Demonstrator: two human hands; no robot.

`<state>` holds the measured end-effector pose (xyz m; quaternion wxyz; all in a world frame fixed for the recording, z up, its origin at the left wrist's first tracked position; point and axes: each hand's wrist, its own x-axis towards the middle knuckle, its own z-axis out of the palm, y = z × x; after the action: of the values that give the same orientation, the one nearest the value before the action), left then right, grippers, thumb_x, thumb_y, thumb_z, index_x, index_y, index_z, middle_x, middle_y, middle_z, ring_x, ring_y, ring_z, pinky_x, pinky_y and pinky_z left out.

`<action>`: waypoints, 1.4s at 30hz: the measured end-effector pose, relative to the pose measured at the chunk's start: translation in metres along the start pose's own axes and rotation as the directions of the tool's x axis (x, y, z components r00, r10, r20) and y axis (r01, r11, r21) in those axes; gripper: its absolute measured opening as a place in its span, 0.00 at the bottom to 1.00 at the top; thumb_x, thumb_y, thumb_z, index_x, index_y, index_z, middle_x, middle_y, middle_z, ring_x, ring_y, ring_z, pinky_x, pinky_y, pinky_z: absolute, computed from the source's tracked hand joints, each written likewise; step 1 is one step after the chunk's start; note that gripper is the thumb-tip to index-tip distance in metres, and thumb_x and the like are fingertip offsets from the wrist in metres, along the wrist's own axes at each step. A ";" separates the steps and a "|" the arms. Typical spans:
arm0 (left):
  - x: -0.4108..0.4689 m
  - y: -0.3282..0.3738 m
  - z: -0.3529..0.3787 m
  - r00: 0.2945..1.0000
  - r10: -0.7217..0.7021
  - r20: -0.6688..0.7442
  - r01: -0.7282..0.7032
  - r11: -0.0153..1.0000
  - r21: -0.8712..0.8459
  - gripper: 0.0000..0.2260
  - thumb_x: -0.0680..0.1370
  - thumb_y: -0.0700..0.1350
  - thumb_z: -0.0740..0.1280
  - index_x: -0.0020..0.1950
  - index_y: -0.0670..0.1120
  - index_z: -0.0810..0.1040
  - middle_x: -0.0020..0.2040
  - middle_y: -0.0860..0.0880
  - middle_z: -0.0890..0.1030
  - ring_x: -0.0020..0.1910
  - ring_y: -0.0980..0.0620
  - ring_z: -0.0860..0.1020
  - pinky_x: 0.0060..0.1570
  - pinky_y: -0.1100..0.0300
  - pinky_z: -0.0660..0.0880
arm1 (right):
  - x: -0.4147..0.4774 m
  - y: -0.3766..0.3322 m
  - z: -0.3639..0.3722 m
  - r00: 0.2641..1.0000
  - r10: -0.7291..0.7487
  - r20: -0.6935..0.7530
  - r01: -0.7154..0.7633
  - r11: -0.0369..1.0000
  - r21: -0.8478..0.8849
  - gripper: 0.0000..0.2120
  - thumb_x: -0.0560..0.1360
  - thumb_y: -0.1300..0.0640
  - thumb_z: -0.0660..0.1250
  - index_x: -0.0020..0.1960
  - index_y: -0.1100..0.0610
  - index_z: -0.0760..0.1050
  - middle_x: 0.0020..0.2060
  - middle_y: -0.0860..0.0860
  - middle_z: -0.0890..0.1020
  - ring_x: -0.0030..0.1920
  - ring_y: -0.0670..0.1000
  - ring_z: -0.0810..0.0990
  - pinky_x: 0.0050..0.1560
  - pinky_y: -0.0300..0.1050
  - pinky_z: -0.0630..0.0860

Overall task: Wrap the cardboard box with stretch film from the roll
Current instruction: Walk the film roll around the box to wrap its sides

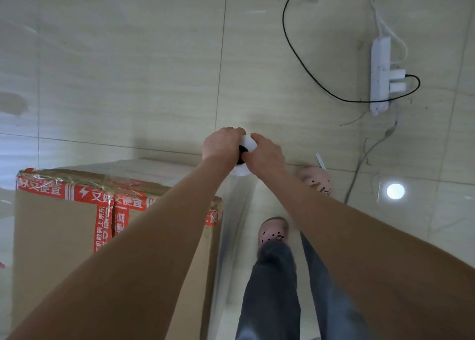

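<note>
- Left hand (221, 144) and right hand (267, 154) are gripping the roll (248, 142), centre.
- Box (56, 236) is sitting at 8 o'clock, film (239, 211) running along its 3 o'clock side.
- Wrapping seems under way; more turns are likely needed.

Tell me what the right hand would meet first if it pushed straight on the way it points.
The right hand points at the stretch film roll, whose top end it grips. Just beyond lies the left hand on the same end, likely next, though depth is unclear.
</note>
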<state>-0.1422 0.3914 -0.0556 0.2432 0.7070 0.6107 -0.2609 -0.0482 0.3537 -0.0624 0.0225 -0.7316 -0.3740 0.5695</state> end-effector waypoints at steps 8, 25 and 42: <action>0.012 -0.022 -0.015 0.984 -0.176 0.015 0.176 0.969 -0.172 0.10 0.76 0.40 0.60 0.57 0.44 0.74 0.50 0.44 0.78 0.47 0.44 0.78 0.40 0.55 0.73 | 0.008 -0.033 -0.009 0.997 -0.077 -0.004 0.076 0.992 -0.097 0.17 0.72 0.52 0.66 0.61 0.50 0.73 0.46 0.48 0.78 0.47 0.53 0.77 0.44 0.43 0.69; 0.009 -0.093 -0.031 0.841 -0.527 0.124 0.516 0.710 -0.480 0.10 0.76 0.45 0.65 0.54 0.41 0.73 0.49 0.41 0.79 0.48 0.41 0.78 0.38 0.55 0.71 | 0.034 -0.113 0.022 0.968 -0.167 0.189 0.206 0.957 -0.205 0.20 0.76 0.57 0.62 0.68 0.50 0.69 0.60 0.54 0.77 0.58 0.57 0.75 0.47 0.41 0.65; 0.034 -0.108 -0.050 0.816 -0.578 -0.004 0.466 0.662 -0.587 0.11 0.75 0.44 0.64 0.55 0.42 0.73 0.53 0.44 0.75 0.48 0.41 0.77 0.37 0.55 0.66 | 0.050 -0.166 0.017 0.845 -0.491 0.214 0.511 0.621 -0.594 0.19 0.77 0.58 0.58 0.65 0.44 0.73 0.61 0.49 0.76 0.56 0.55 0.77 0.48 0.45 0.70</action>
<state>-0.2420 0.4641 -0.0437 0.2946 0.4187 0.8570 -0.0598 -0.1462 0.4954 -0.0333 -0.0720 -0.5533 -0.7313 0.3922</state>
